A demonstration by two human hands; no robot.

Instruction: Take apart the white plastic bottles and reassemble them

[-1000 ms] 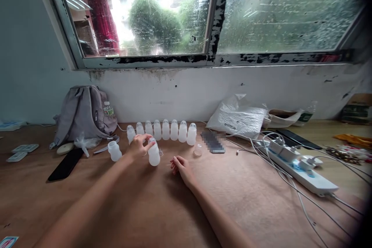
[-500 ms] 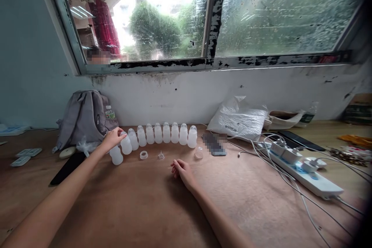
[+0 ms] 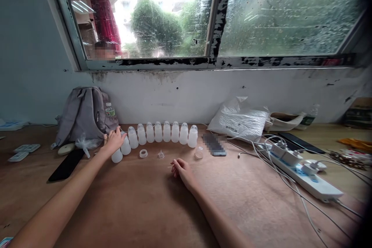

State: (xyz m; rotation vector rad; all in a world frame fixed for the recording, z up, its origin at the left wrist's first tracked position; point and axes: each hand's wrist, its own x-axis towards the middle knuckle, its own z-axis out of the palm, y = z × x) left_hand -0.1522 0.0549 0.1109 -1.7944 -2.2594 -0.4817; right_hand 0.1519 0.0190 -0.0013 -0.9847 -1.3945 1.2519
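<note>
The worktop (image 3: 151, 201) was matt brown wood, a bit scuffed. The small bottles (image 3: 166, 132) looked like frosted, translucent plastic. The backpack (image 3: 83, 114) was soft grey cloth; the bag (image 3: 238, 118) was crinkly, glossy plastic.

Both forearms enter from the near edge, bare to the frame limit; no sleeves, gloves, watch or wristbands observed. Left hand (image 3: 114, 141) on the left: slender, no rings visible. Right hand (image 3: 181, 169) at centre: likewise unadorned, nails short as far as the blur allows. No markings seen.
</note>
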